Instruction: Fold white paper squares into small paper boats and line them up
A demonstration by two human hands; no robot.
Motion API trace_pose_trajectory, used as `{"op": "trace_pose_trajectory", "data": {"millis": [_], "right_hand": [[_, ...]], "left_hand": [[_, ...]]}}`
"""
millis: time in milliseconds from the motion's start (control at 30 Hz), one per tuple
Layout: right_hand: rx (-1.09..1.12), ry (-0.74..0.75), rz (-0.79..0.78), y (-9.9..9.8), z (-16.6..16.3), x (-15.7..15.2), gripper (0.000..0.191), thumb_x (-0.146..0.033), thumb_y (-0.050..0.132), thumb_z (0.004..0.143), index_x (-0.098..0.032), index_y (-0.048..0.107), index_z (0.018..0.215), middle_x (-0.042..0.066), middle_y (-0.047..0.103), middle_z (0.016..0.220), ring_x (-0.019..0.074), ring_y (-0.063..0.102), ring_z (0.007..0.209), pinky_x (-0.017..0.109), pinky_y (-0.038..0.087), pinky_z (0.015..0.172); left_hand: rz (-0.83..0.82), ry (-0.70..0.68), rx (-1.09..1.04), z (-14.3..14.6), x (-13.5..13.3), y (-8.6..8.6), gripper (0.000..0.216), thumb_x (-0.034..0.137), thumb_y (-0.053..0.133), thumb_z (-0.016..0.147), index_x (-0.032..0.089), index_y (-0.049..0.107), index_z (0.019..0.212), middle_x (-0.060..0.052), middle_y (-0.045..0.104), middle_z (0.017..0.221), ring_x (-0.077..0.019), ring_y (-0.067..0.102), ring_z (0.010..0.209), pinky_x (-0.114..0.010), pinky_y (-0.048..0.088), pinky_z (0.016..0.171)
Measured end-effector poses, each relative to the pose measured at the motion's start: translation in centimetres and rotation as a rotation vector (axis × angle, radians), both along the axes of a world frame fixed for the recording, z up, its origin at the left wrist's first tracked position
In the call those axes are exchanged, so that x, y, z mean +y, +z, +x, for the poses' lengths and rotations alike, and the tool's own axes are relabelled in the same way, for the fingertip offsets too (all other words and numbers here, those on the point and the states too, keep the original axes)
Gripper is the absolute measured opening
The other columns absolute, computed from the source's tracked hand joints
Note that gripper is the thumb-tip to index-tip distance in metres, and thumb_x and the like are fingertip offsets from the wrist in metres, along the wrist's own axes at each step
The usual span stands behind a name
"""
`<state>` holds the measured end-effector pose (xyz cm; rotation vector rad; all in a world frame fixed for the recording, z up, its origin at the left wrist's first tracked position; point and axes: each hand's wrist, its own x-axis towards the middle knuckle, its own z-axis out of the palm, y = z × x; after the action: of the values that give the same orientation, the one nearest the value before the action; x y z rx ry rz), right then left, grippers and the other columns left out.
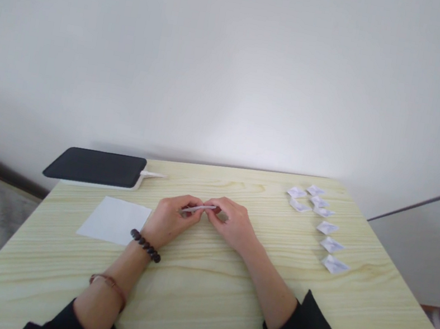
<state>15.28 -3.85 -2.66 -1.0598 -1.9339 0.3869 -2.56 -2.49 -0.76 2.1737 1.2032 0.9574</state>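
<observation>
Between my two hands is a small folded piece of white paper (198, 208), seen nearly edge-on just above the table. My left hand (172, 215) pinches its left part between thumb and fingers. On the other end, my right hand (231, 222) has thumb and fingertips closed on the paper, close against the left fingertips. Part of the paper is hidden by the fingers. To the left, a stack or sheet of white paper (114, 219) lies flat, its right edge partly behind my left wrist.
Several small folded paper boats (332, 245) stand in a loose line on the right of the wood-grain table (194, 307). At the back left lies a black-topped flat device (100, 167) with a white cable (153, 175). A white wall (237, 65) rises behind the table.
</observation>
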Motion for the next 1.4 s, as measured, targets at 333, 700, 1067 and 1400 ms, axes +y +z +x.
{"op": "trace_pose_trajectory", "data": {"millis": [333,700,1067,1400], "right_hand": [[0.047,-0.037,-0.122,0.2,0.6,0.4,0.016,-0.017,0.056,0.085,-0.022,0.069,0.092,0.001,0.073,0.081,0.0139,0.068,0.072,0.025,0.053,0.071],[0.178,-0.046,-0.213,0.0,0.8,0.4,0.019,-0.019,0.054,0.086,-0.021,0.070,0.097,0.003,0.074,0.079,0.0155,0.070,0.070,0.026,0.055,0.070],[0.079,-0.047,-0.183,0.3,0.5,0.3,0.010,-0.025,0.062,0.085,-0.021,0.071,0.083,0.001,0.073,0.079,0.0129,0.067,0.070,0.021,0.050,0.067],[0.145,-0.038,-0.233,0.3,1.0,0.4,0.014,-0.024,0.059,0.086,-0.022,0.070,0.094,0.001,0.074,0.083,0.0145,0.069,0.073,0.023,0.051,0.068]], "left_hand": [[-0.271,-0.061,-0.123,-0.7,0.2,-0.1,0.028,0.035,0.056,0.084,0.019,0.068,0.104,-0.003,0.076,0.083,-0.0194,0.072,0.076,-0.028,0.058,0.071],[-0.446,-0.040,-0.282,-0.8,0.5,-0.5,0.032,0.041,0.058,0.084,0.015,0.064,0.102,-0.007,0.076,0.080,-0.0197,0.072,0.072,-0.031,0.059,0.072],[-0.240,-0.032,-0.086,-0.5,0.2,-0.1,0.025,0.038,0.056,0.084,0.019,0.068,0.096,-0.002,0.075,0.080,-0.0184,0.071,0.073,-0.028,0.057,0.070],[-0.384,-0.022,-0.255,-0.4,0.4,-0.6,0.034,0.041,0.051,0.087,0.016,0.060,0.108,-0.006,0.075,0.085,-0.0183,0.071,0.075,-0.032,0.057,0.075]]}}
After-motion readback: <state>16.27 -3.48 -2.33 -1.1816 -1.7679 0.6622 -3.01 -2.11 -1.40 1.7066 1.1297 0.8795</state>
